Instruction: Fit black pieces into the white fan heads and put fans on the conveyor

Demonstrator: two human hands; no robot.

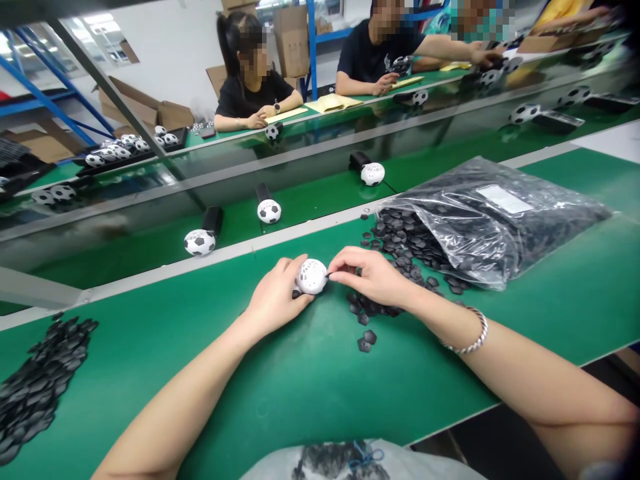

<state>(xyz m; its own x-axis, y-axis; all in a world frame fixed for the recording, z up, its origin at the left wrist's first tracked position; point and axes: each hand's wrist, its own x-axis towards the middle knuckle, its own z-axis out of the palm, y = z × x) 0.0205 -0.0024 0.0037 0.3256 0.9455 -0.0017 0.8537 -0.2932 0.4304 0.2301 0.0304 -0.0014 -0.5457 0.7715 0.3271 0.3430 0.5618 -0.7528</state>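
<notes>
My left hand (277, 297) is wrapped around a small white ball (313, 276) that has a pattern of openings on its upper face. At the ball's right side, my right hand (367, 273) pinches a small black piece, whose edge shows between thumb and forefinger and meets the ball. Beside and beneath the right hand lies a heap of black pentagon pieces (400, 237), spilling from a clear plastic bag (505, 220). A few loose pentagons (367, 340) sit nearer to me.
A pile of black pieces (47, 380) lies at the left of the green table (280, 400). Beyond a metal rail, a green conveyor (315, 200) carries black-and-white soccer balls (200, 242) with black parts attached. Several co-workers (257, 87) sit across it.
</notes>
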